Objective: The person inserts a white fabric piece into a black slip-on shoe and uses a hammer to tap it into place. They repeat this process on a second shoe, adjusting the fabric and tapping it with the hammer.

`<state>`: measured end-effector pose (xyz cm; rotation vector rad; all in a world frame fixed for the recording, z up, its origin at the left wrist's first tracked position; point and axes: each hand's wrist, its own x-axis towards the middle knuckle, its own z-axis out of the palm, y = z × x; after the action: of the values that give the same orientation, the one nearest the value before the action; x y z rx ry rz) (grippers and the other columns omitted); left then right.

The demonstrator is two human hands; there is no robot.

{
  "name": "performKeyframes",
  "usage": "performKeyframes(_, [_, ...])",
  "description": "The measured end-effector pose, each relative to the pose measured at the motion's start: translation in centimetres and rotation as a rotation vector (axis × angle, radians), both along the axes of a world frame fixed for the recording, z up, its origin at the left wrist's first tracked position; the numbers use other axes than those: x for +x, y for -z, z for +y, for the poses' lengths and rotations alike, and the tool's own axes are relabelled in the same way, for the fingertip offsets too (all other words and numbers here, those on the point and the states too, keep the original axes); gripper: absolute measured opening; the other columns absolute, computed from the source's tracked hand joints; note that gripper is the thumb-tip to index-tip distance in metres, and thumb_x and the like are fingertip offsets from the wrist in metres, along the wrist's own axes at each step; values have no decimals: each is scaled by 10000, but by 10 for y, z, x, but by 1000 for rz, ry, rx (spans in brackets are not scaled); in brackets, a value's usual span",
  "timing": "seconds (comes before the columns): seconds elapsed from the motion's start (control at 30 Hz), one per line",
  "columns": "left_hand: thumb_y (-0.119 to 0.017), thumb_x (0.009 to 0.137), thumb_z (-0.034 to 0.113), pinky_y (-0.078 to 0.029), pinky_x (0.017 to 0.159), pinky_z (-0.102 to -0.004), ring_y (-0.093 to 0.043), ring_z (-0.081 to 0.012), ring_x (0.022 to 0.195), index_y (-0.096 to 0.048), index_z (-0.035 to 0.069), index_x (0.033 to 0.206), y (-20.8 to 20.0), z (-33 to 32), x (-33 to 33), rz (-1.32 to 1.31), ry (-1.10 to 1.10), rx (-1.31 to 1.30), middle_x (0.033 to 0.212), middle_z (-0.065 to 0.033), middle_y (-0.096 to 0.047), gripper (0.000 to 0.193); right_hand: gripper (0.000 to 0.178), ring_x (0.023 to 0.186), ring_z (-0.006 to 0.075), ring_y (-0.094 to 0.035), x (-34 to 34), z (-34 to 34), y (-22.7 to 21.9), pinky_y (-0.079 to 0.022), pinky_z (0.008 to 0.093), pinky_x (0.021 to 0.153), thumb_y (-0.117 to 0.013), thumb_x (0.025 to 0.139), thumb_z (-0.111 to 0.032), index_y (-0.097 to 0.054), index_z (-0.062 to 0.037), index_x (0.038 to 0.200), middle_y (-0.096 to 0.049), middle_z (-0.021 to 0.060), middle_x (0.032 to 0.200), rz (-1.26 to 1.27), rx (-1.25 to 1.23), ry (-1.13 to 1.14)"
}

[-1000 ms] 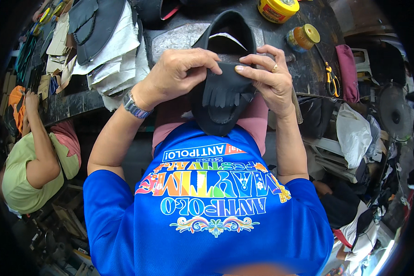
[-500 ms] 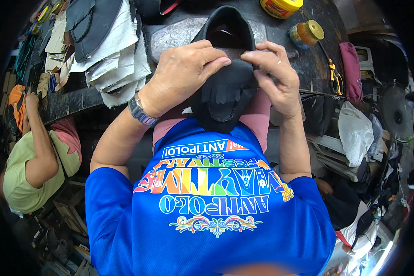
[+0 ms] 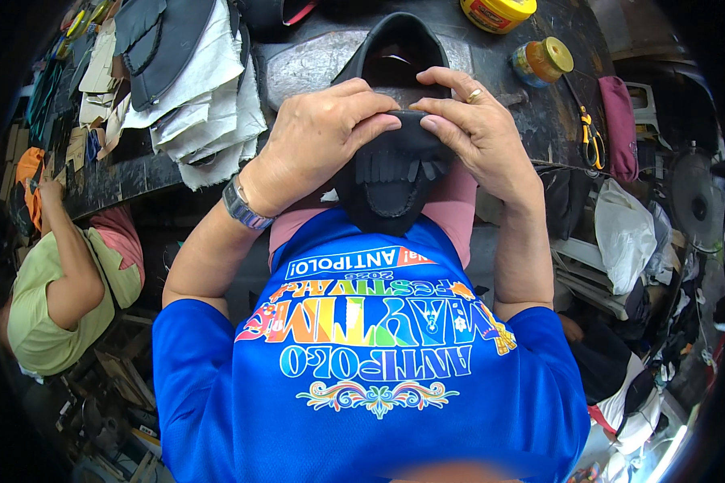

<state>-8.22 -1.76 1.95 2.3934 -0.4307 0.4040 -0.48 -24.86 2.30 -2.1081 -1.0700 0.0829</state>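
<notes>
While the wearer's blue T-shirt (image 3: 370,435) and pink legwear (image 3: 451,211) lie nearest, at 6 o'clock, the black fringed loafer (image 3: 391,197) sits just beyond them, toe towards the shirt and opening at 12. All bearings are taken from the loafer.

The left hand (image 3: 338,121) has thumb and forefinger closed on the top edge of the tongue flap (image 3: 400,143), from the 9 o'clock side. The right hand (image 3: 477,129) is likewise closed, thumb against forefinger, from the 3 o'clock side; another finger reaches out towards the opening. Contact beneath the fingertips is hidden.

Change noted: half a second ago the right thumb stood apart from its forefinger — it has since come up to the edge, and the two pinches now sit just beside each other. The left pinch is maintained. In my judgement, the flap is now under two-sided control, rather than resting mainly with the left hand.

Farther out, a worn grey slab (image 3: 302,68) lies at 11 on the black workbench (image 3: 562,109). White sheets (image 3: 205,121) are stacked at 9, with black cut pieces (image 3: 173,52) on top at 10. At 2 stands a gold-lidded jar (image 3: 540,60); at 1, a yellow tub (image 3: 499,11) — both untouched. A co-worker (image 3: 64,298) is at 8.
</notes>
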Motion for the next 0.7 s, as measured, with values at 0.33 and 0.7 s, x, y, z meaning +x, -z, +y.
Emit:
performKeyframes(0.33, [-793,856,248,-563,709,-372,-706,-308,796,-758,97,1017,-9,7,-3,92,-5,-49,880,-91,-700,223,203,1221,298,-615,0,0,2,-490,392,1020,-736,916,-168,-752,-26,1059,-659,90,1317,23,49,10])
performKeyframes(0.7, [-844,826,150,-501,582,-259,-646,-152,651,-769,40,1033,-7,4,-4,51,7,-86,861,-76,-711,247,210,1227,260,-614,-4,0,9,-488,366,1014,-776,851,-109,-753,-23,1042,-668,100,1314,91,187,39])
